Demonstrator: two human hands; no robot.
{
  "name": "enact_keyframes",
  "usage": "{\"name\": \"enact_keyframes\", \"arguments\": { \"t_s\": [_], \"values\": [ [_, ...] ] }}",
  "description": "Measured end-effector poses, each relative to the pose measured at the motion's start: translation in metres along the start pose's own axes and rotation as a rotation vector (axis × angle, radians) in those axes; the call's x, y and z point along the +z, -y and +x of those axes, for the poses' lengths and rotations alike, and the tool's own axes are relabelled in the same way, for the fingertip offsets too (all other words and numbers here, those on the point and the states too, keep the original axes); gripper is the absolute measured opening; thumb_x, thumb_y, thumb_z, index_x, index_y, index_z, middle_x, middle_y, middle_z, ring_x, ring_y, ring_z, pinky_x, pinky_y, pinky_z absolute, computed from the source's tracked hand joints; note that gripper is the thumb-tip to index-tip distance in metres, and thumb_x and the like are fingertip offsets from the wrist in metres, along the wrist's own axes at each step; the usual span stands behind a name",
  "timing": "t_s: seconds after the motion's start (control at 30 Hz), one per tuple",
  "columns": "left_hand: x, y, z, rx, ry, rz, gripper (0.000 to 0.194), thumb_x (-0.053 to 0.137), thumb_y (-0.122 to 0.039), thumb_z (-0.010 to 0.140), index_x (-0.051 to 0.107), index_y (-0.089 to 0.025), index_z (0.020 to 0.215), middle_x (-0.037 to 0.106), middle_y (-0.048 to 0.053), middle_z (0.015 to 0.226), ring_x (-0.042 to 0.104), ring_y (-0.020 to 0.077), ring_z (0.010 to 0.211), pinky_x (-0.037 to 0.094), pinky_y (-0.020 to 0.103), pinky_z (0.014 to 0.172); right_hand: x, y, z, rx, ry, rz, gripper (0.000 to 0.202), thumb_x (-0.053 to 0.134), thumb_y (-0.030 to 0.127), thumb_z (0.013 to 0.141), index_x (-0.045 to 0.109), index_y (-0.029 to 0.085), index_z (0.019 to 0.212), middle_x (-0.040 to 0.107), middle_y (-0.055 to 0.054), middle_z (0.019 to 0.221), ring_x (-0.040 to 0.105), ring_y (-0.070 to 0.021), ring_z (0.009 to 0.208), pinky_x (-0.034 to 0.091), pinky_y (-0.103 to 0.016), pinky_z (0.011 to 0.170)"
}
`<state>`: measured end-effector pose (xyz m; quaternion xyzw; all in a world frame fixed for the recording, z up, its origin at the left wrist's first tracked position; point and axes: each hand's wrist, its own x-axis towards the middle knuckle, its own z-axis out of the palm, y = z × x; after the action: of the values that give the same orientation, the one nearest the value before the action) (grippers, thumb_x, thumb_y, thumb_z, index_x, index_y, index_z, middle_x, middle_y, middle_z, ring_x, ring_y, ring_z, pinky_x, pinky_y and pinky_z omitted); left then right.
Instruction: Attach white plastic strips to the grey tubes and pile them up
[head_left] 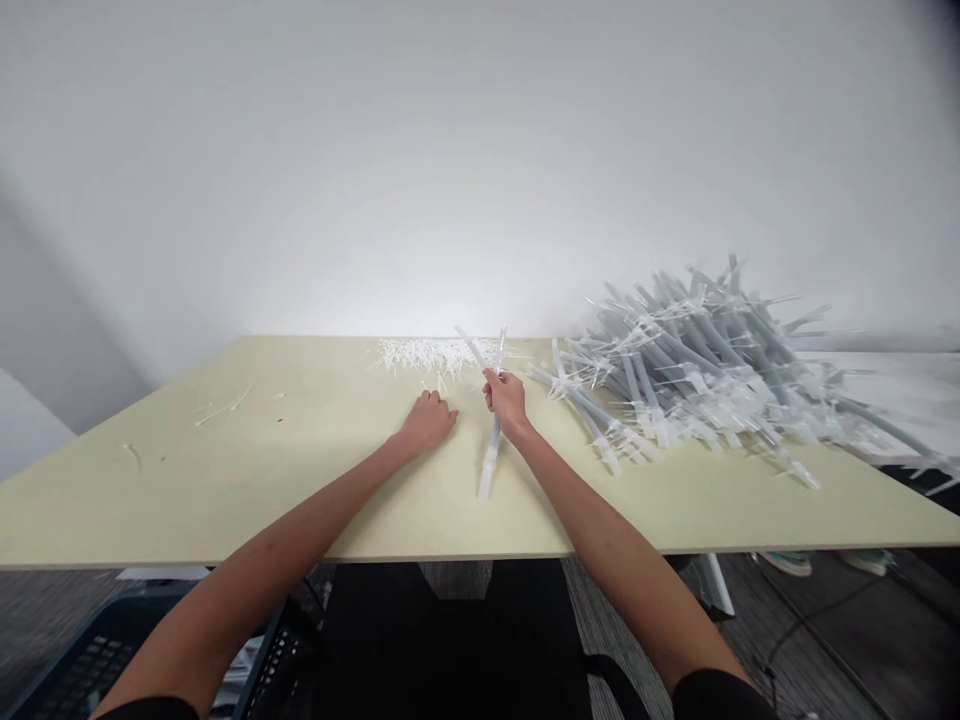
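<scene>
One grey tube (493, 443) over mid desk (300, 500), clamped in right hand (507, 398) grip. Left hand (429, 420) near one far pile of white strips (420, 354); grip not discernible. One tube heap (694, 345), right, uncountable.

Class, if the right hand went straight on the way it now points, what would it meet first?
Likely the loose pile of thin white plastic strips ahead of the right hand; its height above the pale yellow tabletop is unclear, so it might pass over them.
</scene>
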<state>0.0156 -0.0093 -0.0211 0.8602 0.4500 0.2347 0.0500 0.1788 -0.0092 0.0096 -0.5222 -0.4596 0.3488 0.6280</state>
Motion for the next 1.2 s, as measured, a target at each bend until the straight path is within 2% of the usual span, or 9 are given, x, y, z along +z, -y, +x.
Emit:
{"name": "enact_keyframes", "arguments": {
  "t_s": [0.1,0.2,0.33,0.43,0.57,0.77,1.0,1.1,1.2],
  "values": [
    [-0.003,-0.023,-0.021,0.064,0.041,0.122,0.032,0.04,-0.031,0.087,0.063,-0.014,0.072,0.058,0.017,0.076,0.045,0.0315,0.098,0.031,0.047,0.088,0.001,0.001,0.0,-0.002,0.008,0.005,0.025,0.056,0.041,0.075,0.051,0.019,0.064,0.052,0.002,0.048,0.041,-0.0082,0.034,0.03,-0.022,0.032],
    [-0.008,-0.035,-0.03,0.118,0.028,0.038,0.034,0.036,-0.033,0.089,0.063,-0.015,0.082,0.058,0.015,0.081,0.049,0.0284,0.094,0.034,0.043,0.087,0.001,0.001,0.0,-0.01,0.01,0.005,0.025,0.056,0.041,0.075,0.052,0.019,0.064,0.052,0.002,0.048,0.042,-0.0083,0.034,0.03,-0.022,0.033],
    [-0.019,-0.021,-0.017,0.049,-0.06,-0.134,0.033,0.031,-0.029,0.091,0.056,-0.016,0.109,0.053,0.012,0.106,0.052,0.0223,0.096,0.038,0.035,0.088,0.001,0.001,0.0,-0.004,0.013,-0.003,0.024,0.056,0.04,0.075,0.052,0.018,0.065,0.052,0.002,0.049,0.042,-0.0082,0.034,0.03,-0.022,0.033],
    [-0.023,-0.001,-0.003,-0.045,0.0,0.021,0.033,0.039,-0.02,0.087,0.052,-0.013,0.116,0.049,0.015,0.116,0.048,0.026,0.106,0.036,0.038,0.09,0.0,0.004,-0.001,0.016,0.022,0.006,0.023,0.056,0.039,0.075,0.052,0.018,0.066,0.053,0.002,0.051,0.041,-0.0074,0.035,0.03,-0.022,0.033],
    [-0.018,0.011,-0.001,-0.095,0.109,0.146,0.025,0.042,-0.015,0.085,0.057,-0.016,0.105,0.052,0.014,0.108,0.048,0.026,0.103,0.037,0.037,0.086,0.0,0.008,-0.004,0.078,0.082,0.138,0.018,0.056,0.035,0.074,0.054,0.017,0.073,0.052,0.002,0.055,0.041,-0.0068,0.037,0.028,-0.021,0.034],
    [-0.018,0.008,-0.009,-0.083,0.08,0.236,0.022,0.039,-0.013,0.087,0.058,-0.012,0.098,0.053,0.015,0.099,0.048,0.0257,0.096,0.037,0.036,0.081,0.001,0.014,-0.006,0.208,0.257,0.446,0.008,0.051,0.02,0.071,0.052,0.015,0.065,0.061,-0.005,0.065,0.046,-0.0082,0.048,0.036,-0.021,0.042],
    [-0.028,0.011,-0.012,-0.153,0.107,0.272,0.018,0.038,-0.013,0.086,0.056,-0.012,0.09,0.055,0.014,0.094,0.05,0.0232,0.088,0.036,0.032,0.075,0.001,0.018,-0.008,0.259,0.335,0.488,0.003,0.054,0.016,0.071,0.052,0.016,0.07,0.065,-0.007,0.077,0.049,-0.0093,0.055,0.042,-0.02,0.047],
    [-0.03,0.011,-0.012,-0.193,0.061,0.209,0.016,0.039,-0.015,0.085,0.055,-0.013,0.087,0.056,0.013,0.09,0.051,0.0224,0.086,0.036,0.031,0.073,0.001,0.016,-0.009,0.3,0.369,0.513,0.008,0.057,0.02,0.074,0.051,0.018,0.078,0.065,-0.006,0.078,0.053,-0.0104,0.056,0.043,-0.021,0.046],
    [-0.032,0.012,-0.011,-0.276,-0.036,0.049,0.011,0.041,-0.017,0.082,0.052,-0.015,0.084,0.058,0.01,0.086,0.051,0.0193,0.078,0.035,0.028,0.066,0.0,0.014,-0.007,0.305,0.392,0.543,0.015,0.061,0.022,0.075,0.051,0.02,0.085,0.063,-0.003,0.072,0.049,-0.0078,0.049,0.036,-0.017,0.038]
  ]
}}
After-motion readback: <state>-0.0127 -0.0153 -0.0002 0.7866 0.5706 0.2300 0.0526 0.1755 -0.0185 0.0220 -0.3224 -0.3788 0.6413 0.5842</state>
